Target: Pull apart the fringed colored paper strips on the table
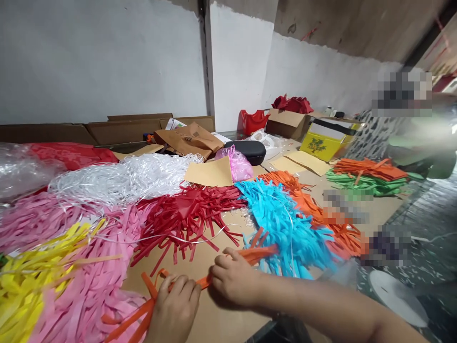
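Observation:
My left hand (pixel 176 305) is closed around flat orange strips (pixel 204 282), whose loose ends hang out below it on the near left. A short way to the right, my right hand (pixel 233 278) grips the same strips, and a bundle of orange ends sticks out past it toward the blue strips (pixel 285 224). Between the two hands the strips stretch over the brown cardboard (pixel 228 319). Beyond my hands lies a pile of dark red strips (pixel 185 205). Pink strips (pixel 89 281) and yellow strips (pixel 32 276) are heaped to the left.
White cord (pixel 121 178) is heaped behind the pink pile. Further back are a black case (pixel 246 151), a cardboard box (pixel 285 125) and a yellow box (pixel 319 143). Orange bundles (pixel 371 167) lie on green ones at the right, near a blurred person (pixel 378 133).

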A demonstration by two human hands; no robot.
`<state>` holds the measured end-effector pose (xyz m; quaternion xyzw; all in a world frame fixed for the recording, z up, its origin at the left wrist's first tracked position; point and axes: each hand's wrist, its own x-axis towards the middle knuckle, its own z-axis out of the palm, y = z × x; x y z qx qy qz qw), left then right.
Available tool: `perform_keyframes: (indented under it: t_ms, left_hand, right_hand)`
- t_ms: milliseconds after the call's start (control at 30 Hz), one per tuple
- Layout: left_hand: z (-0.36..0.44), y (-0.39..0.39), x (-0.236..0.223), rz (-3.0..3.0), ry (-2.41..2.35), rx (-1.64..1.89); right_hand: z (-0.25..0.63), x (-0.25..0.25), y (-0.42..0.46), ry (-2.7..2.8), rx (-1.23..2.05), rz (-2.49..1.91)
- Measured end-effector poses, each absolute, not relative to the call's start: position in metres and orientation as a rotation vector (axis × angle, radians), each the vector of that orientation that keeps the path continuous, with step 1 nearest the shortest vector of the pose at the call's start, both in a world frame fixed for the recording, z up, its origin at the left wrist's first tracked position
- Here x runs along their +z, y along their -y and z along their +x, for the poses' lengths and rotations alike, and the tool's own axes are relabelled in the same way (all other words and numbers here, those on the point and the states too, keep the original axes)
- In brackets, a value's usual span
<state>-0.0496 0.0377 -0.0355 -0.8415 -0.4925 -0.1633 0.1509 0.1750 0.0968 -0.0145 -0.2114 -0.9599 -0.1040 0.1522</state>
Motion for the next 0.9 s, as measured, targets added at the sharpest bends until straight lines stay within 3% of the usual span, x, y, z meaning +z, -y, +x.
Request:
perform_keyframes:
  t_ms: [67, 167, 333, 533, 633, 733, 900]
  left_hand:
    - [-0.059, -0.035, -0.036, -2.439, 1.432, -0.557]
    - [-0.072, -0.035, -0.033, -2.524, 1.472, -0.684]
    - [-0.078, -0.041, -0.031, -2.578, 1.628, -0.622]
    - [-0.071, -0.051, -0.031, -2.599, 1.867, -0.425]
    - [-0.065, -0.053, -0.028, -2.548, 1.828, -0.510]
    - [-0.058, -0.051, -0.030, -2.526, 1.526, -0.662]
    - [-0.044, -0.047, -0.033, -2.474, 1.303, -0.599]
  right_hand:
    - [0.180, -0.022, -0.099, 2.728, -0.251, -0.678]
    - [0.193, -0.027, -0.110, 2.640, 0.095, -0.908]
    - [0.202, -0.017, -0.126, 2.569, 0.492, -1.136]
    - [0.190, -0.009, -0.132, 2.582, 0.459, -1.226]
    - [0.189, -0.008, -0.129, 2.601, 0.390, -1.226]
    - [0.192, -0.008, -0.121, 2.704, 0.157, -0.926]
    - [0.192, -0.014, -0.117, 2.751, -0.275, -0.509]
